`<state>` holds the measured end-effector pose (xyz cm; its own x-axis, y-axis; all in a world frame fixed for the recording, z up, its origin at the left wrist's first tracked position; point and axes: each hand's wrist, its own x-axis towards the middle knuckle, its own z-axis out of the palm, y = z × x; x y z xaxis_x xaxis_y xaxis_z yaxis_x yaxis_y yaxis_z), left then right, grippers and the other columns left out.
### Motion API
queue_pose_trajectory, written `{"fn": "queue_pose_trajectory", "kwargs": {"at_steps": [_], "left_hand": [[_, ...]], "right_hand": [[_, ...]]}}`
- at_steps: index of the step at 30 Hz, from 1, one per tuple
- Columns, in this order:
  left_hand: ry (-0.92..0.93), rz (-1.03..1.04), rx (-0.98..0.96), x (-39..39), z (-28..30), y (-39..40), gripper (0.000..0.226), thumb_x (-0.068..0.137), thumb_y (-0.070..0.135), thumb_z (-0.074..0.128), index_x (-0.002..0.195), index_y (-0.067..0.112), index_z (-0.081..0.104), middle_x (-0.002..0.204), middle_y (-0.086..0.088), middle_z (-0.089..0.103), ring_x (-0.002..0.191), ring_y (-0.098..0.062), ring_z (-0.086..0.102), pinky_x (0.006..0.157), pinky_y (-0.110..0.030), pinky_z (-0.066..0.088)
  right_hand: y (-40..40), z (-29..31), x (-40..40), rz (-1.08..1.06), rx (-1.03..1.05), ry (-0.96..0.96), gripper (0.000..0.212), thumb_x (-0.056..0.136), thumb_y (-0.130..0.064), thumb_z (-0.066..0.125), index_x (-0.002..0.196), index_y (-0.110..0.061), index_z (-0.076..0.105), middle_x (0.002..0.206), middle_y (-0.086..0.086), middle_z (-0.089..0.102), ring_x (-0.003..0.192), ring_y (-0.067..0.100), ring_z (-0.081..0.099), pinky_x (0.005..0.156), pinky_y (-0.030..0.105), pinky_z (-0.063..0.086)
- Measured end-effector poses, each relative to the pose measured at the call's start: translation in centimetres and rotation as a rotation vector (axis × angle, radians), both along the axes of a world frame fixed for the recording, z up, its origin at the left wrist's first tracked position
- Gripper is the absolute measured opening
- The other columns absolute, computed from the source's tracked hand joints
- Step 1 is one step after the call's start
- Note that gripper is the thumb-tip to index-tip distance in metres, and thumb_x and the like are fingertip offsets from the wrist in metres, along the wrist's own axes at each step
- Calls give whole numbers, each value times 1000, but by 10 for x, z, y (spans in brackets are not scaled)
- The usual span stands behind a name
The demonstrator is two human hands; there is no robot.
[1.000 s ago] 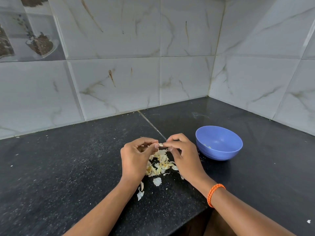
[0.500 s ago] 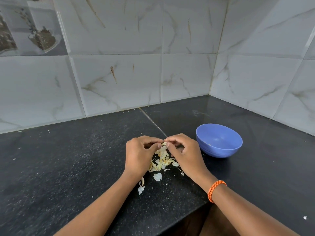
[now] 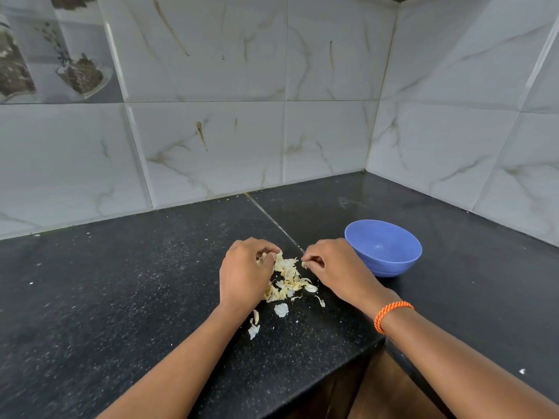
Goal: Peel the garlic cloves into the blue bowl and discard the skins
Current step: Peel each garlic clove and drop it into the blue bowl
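Black speckled counter (image 3: 121, 297), inner corner at the tiled walls. Half a second back, both hands meeting fingertip to fingertip over the heap of skins; now drawn apart, with a clear gap between them above that heap. Left hand (image 3: 245, 273) curled, finger and thumb pinching a pale flake of skin (image 3: 279, 256) at the heap's far edge. Right hand (image 3: 338, 267) curled too, fingertips nipping a small pale piece (image 3: 303, 264); too small to say for sure whether clove or skin. Loose skins (image 3: 287, 282) spread between the wrists, with a few strays (image 3: 281, 309) nearer the counter's front edge. Blue bowl (image 3: 383, 247) just beyond the right hand, toward the right-hand wall, upright; inside largely bare from this angle, any cloves hidden by the near wall.

Likely meaning of the parting: skin torn free of the clove, one piece per hand. Probably next, a short carry to the bowl for the right hand and a drop onto the heap for the left. Skins not yet discarded, so clearing still to come. Orange wristband (image 3: 390, 314) on the right wrist.
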<state>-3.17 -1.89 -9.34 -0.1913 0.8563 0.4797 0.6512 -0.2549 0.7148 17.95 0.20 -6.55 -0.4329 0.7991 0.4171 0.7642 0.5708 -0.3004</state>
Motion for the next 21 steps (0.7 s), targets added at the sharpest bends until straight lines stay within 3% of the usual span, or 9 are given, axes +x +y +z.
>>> {"fn": "queue_pose_trajectory", "kwargs": {"at_steps": [3,5,7,9,11,17,21], "left_hand": [[8,-10,-12,0,-3,2,19,98,24,73,96,40,82,99,18,76,104,-7,63,82,-35,56],[-5,-8,-15,-2,-6,4,18,98,26,73,96,42,81,101,16,76,104,-5,63,82,-33,55],[-9,-3,-18,-3,-8,6,17,98,28,73,97,43,81,103,16,75,104,-2,62,81,-30,54],[-13,4,-18,-3,-8,7,17,97,28,73,96,44,80,102,17,75,103,-1,61,79,-28,51],[-16,-2,-25,-2,-7,6,17,97,28,73,96,44,80,102,17,75,103,0,61,77,-25,49],[-30,-19,-23,-3,-9,7,18,98,31,72,98,47,79,105,17,75,103,2,61,80,-24,51],[-11,-127,30,2,-2,2,18,95,35,79,110,45,81,98,33,75,110,0,63,92,-28,52]], "right_hand": [[1,25,-2,24,27,17,14,99,-15,72,91,-19,82,84,-9,72,72,2,59,68,24,46],[8,42,2,-3,80,143,11,98,-12,74,91,-16,82,86,-6,74,75,4,62,68,21,47],[11,37,2,-46,144,237,14,96,-7,73,87,-16,79,87,-4,73,78,9,65,69,25,51],[3,8,-11,-55,46,74,20,96,-2,67,85,-18,75,88,-3,69,85,18,67,75,38,55],[-1,-9,-15,-13,-53,-40,20,99,-5,66,88,-19,75,91,-5,68,91,19,68,79,42,56],[13,29,-5,-23,212,317,14,96,-3,74,95,-16,81,88,-3,74,79,15,67,71,40,56],[-4,-10,-11,38,16,477,24,97,-3,73,107,-22,85,89,-9,78,77,10,71,74,34,60]]}}
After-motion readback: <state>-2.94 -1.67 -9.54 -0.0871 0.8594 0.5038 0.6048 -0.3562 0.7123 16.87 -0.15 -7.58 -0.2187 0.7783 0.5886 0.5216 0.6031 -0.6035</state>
